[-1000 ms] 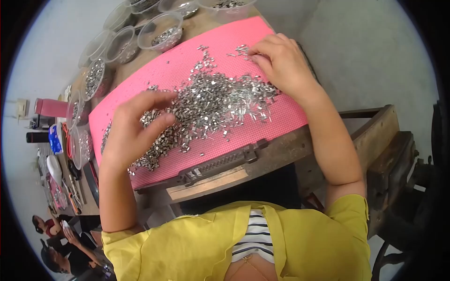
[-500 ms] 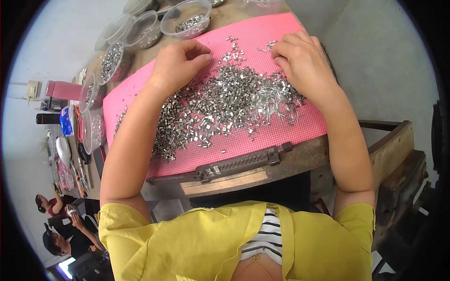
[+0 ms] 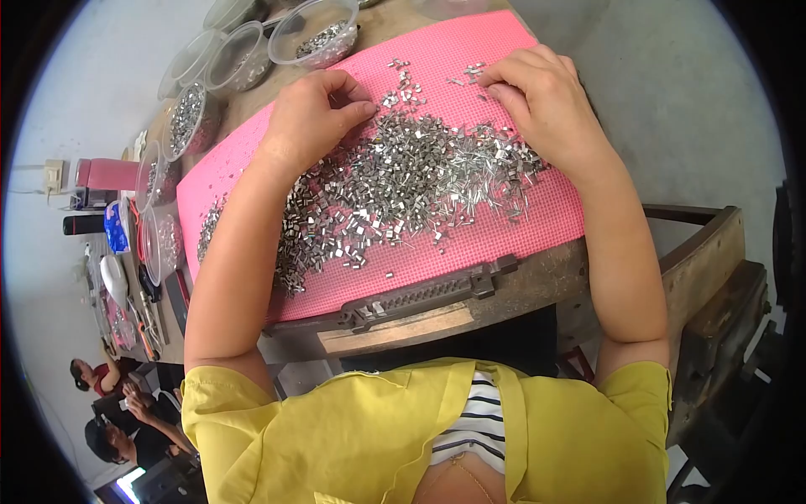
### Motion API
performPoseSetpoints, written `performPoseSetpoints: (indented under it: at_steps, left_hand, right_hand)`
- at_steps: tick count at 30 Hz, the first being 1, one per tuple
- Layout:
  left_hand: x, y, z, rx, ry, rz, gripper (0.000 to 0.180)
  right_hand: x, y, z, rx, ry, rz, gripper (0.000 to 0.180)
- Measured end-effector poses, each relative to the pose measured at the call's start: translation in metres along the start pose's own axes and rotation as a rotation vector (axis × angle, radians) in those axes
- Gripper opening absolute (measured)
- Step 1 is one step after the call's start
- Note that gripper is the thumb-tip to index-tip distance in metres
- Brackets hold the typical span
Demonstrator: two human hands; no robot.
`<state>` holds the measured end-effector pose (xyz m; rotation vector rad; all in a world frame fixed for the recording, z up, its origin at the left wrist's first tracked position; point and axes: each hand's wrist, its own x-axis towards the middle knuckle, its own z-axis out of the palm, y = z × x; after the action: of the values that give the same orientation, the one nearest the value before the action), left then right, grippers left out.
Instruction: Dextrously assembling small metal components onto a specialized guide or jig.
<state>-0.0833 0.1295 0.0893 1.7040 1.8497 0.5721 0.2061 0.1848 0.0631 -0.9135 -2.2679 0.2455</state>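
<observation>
the left hand [image 3: 315,113] sits in the upper middle of the frame, palm down on the pink mat [image 3: 537,227], its fingers curled in with the thumb tip pressed against the forefinger; whether a piece is caught in that pinch cannot be told. the right hand [image 3: 541,101] lies in the upper right, fingers bent and held close together, their tips touching a few loose pieces near the mat's top edge. between and just below both hands, across the centre of the frame, spreads the heap of small metal clips [image 3: 403,189], trailing down to the left under the left forearm. clear plastic bowls [image 3: 315,34] holding more metal bits line the upper left edge of the wooden bench. a dark metal bar [image 3: 428,294] lies along the bench front below the mat. other people sit at the lower left.
</observation>
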Motion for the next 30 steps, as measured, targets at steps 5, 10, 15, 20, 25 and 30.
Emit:
performPoseSetpoints:
  at_steps: [5, 10, 15, 20, 25, 30]
  left_hand:
    - [0.003, -0.007, 0.001, 0.113, 0.046, 0.08, 0.011]
    - [-0.001, 0.0, 0.0, 0.04, 0.039, 0.003, 0.015]
    - [-0.001, -0.01, -0.006, -0.124, 0.025, -0.077, 0.021]
    - [-0.002, -0.008, -0.002, -0.028, 0.03, -0.015, 0.025]
    - [-0.003, -0.008, 0.002, 0.072, 0.059, 0.035, 0.019]
    - [-0.01, 0.005, 0.005, 0.176, 0.087, 0.099, 0.014]
  right_hand:
    - [0.001, -0.002, 0.003, 0.013, -0.007, -0.026, 0.009]
    - [-0.001, 0.0, 0.005, -0.007, 0.029, -0.074, 0.008]
    - [-0.001, -0.001, 0.006, -0.032, 0.039, -0.116, 0.01]
    - [0.0, 0.0, 0.006, -0.058, 0.02, -0.141, 0.015]
    - [0.001, 0.0, 0.006, -0.074, -0.007, -0.134, 0.015]
    - [-0.001, -0.007, 0.003, -0.129, -0.019, -0.131, 0.012]
